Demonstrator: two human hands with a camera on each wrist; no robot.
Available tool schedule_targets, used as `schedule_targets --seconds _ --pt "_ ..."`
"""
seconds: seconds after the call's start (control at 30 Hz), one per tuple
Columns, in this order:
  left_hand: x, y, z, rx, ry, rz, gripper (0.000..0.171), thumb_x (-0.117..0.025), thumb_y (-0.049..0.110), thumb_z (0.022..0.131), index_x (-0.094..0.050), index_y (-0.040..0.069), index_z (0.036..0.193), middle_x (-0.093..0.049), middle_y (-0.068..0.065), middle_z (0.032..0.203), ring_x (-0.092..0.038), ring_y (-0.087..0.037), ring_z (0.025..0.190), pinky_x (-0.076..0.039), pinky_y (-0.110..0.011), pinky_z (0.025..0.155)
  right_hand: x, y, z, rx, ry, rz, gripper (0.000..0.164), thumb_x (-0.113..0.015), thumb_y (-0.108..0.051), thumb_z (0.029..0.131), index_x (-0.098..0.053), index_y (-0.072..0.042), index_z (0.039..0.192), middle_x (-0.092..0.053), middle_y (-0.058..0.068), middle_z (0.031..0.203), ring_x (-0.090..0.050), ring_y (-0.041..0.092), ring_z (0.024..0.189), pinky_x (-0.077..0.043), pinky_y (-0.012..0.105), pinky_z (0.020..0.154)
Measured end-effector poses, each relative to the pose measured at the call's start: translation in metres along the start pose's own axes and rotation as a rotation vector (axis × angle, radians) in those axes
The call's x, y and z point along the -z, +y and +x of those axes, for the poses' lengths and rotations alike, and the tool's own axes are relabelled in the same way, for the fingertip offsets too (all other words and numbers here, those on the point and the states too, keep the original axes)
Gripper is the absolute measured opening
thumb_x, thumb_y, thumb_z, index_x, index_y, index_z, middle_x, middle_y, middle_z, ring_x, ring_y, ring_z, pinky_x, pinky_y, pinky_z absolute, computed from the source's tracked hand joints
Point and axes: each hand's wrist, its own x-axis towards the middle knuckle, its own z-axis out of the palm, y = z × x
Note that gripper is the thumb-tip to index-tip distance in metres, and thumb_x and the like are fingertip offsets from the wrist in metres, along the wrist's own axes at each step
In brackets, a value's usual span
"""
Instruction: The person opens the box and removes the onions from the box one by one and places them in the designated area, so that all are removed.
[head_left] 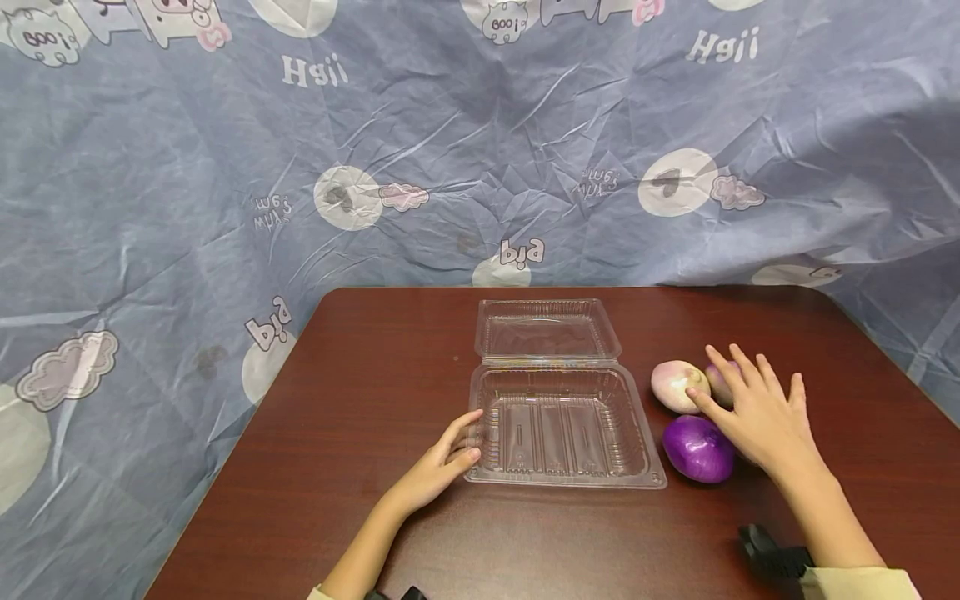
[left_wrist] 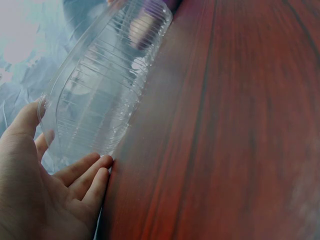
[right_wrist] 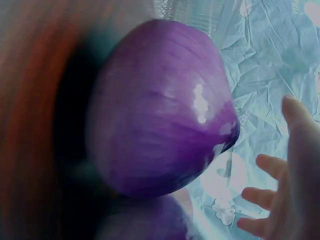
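Observation:
A clear plastic clamshell container (head_left: 566, 481) stands on the table with its lid (head_left: 547, 360) folded back. My left hand (head_left: 433, 473) holds the container's left side; in the left wrist view, the thumb and one finger lie on the rim and the other fingers sit low against the wall. My right hand (head_left: 772, 425) hovers over several onions, fingers spread, grasping nothing. Closest to the front is a shiny purple onion (head_left: 699, 450), large in the right wrist view. Behind it lies a paler, pinkish-white onion (head_left: 677, 386). Another purplish onion (head_left: 720, 385) is partly hidden by the right hand.
The dark reddish wooden table (head_left: 352, 383) extends to both sides of the container. A blue-grey printed cloth (head_left: 450, 125) hangs behind its far edge. Black wrist gear (head_left: 772, 554) shows beside the right forearm.

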Motion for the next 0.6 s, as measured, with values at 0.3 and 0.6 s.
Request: schedule_targets --seconds 0.3,0.6 --pt "-0.001 -0.001 0.000 0.002 -0.004 -0.006 0.053 -0.042 0.029 0.096 -0.017 0.034 0.142 -0.020 -0.012 0.149 -0.033 -0.037 0.129 -0.033 -0.050 0.105 -0.003 -0.007 0.016 0.006 -0.123 -0.042 0.082 -0.041 -0.065 0.084 -0.010 -0.023 0.147 -0.012 0.024 0.149 -0.008 0.054 0.131 0.009 0.080 0.088" --pt "0.000 0.000 0.000 -0.006 0.002 -0.007 0.055 -0.044 0.028 0.096 -0.017 0.029 0.144 -0.022 -0.011 0.149 -0.035 -0.035 0.128 -0.034 -0.049 0.104 -0.007 -0.009 0.019 -0.002 -0.168 -0.056 0.084 -0.041 -0.067 0.083 -0.010 -0.023 0.147 -0.013 0.025 0.148 -0.013 0.055 0.129 0.007 0.081 0.087"
